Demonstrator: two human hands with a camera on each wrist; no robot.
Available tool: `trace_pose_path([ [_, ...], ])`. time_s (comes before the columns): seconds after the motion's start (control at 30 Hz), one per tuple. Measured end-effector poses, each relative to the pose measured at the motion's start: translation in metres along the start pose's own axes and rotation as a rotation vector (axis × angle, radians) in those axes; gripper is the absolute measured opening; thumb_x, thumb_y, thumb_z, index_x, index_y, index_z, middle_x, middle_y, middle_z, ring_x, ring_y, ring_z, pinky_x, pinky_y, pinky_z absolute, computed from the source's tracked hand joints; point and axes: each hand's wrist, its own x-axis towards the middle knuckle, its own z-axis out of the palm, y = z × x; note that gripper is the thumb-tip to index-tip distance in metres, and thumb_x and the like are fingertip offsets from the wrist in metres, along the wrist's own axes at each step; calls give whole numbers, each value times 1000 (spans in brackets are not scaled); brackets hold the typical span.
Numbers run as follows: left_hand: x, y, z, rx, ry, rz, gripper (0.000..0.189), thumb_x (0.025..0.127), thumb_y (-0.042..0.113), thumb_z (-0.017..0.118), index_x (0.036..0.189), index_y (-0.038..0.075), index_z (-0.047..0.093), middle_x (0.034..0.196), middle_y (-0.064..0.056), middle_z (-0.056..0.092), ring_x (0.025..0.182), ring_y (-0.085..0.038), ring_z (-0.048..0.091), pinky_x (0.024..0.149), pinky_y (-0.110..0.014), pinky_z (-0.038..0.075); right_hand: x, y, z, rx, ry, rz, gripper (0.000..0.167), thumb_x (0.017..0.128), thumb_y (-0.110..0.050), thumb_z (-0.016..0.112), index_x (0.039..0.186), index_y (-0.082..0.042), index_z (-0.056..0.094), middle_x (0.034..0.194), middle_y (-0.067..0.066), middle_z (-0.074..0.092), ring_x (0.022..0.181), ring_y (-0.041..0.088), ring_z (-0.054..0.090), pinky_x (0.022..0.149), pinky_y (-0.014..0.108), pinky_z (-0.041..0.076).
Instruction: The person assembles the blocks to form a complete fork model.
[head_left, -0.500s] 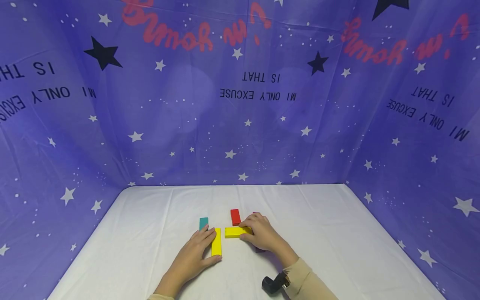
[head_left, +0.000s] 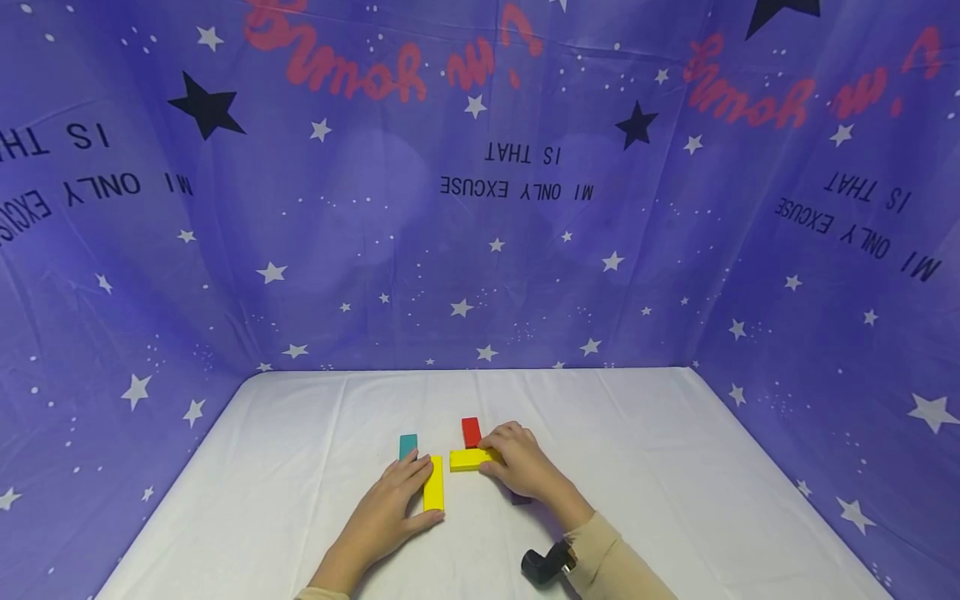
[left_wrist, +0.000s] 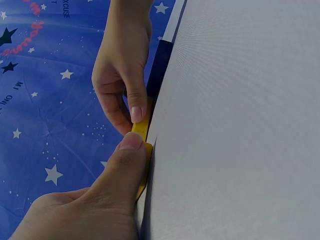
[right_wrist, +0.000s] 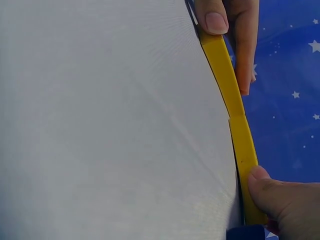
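My left hand (head_left: pixel 390 504) grips a yellow block (head_left: pixel 434 485) that lies lengthwise toward me, fingers near its far end and thumb at its near end. My right hand (head_left: pixel 523 467) pinches the right part of a second yellow block (head_left: pixel 467 460), which lies crosswise on the white table. A small gap parts the two yellow blocks in the head view. Just beyond the crosswise block is a red block (head_left: pixel 471 432). Past my left fingertips lies a teal block (head_left: pixel 408 444), partly covered. Beneath my right hand a dark purple block (head_left: pixel 521 500) shows only at its end.
A white cloth (head_left: pixel 637 433) covers the table. Purple starry fabric (head_left: pixel 480 275) hangs behind it and on both sides. A black device (head_left: pixel 545 565) sits at my right wrist, low over the table.
My right hand has shifted the crosswise yellow block slightly away from me, closer to the red block. A magenta edge behind that hand is now hidden. The left hand stays put.
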Motion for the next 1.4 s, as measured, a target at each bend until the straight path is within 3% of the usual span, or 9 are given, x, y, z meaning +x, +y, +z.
trace_pose_path([
  [0.5, 0, 0, 0, -8, -1, -6, 77, 82, 58, 71, 141, 11, 56, 150, -1, 51, 147, -27, 38, 120, -51, 33, 3, 0, -1, 23, -7, 37, 35, 91, -39, 70, 121, -21, 70, 121, -3, 68, 121, 19, 51, 104, 42, 42],
  [0.87, -1, -1, 1, -1, 5, 1, 78, 82, 62, 69, 141, 11, 56, 150, -1, 51, 147, -26, 38, 120, -50, 33, 1, 9, -2, 44, 29, 28, 38, 85, -43, 76, 116, -23, 73, 116, -5, 69, 121, 20, 50, 102, 44, 42],
  [1.03, -1, 2, 1, -5, 10, -24, 76, 82, 60, 71, 141, 14, 57, 150, 0, 52, 146, -25, 39, 119, -50, 35, -1, 12, -4, 66, 9, 45, 36, 86, -41, 75, 117, -23, 72, 116, -5, 68, 121, 19, 50, 103, 45, 41],
  [1.17, -1, 5, 0, 14, 51, -49, 68, 85, 58, 69, 138, 16, 60, 148, 0, 52, 143, -25, 43, 118, -49, 36, -2, 12, -5, 82, 3, 43, 34, 87, -40, 74, 117, -23, 73, 116, -5, 68, 121, 19, 50, 103, 45, 41],
  [1.27, 0, 9, 0, 63, 124, -28, 56, 89, 50, 67, 133, 15, 63, 144, -3, 55, 138, -26, 48, 117, -49, 38, -2, 12, -5, 88, -3, 46, 34, 88, -41, 73, 117, -23, 72, 117, -5, 68, 122, 19, 50, 104, 44, 40],
  [1.33, 0, 11, 0, 119, 185, -10, 49, 90, 45, 66, 129, 16, 65, 134, -3, 60, 129, -24, 55, 110, -46, 46, -2, 12, -5, 86, -1, 46, 35, 88, -41, 73, 117, -23, 72, 117, -5, 68, 122, 19, 50, 103, 45, 41],
  [1.4, 1, 14, 0, 170, 241, -2, 45, 89, 42, 67, 125, 16, 67, 116, 0, 63, 108, -18, 59, 92, -36, 53, -2, 13, -6, 84, -3, 50, 35, 88, -41, 74, 117, -23, 72, 118, -5, 68, 122, 19, 49, 103, 44, 41],
])
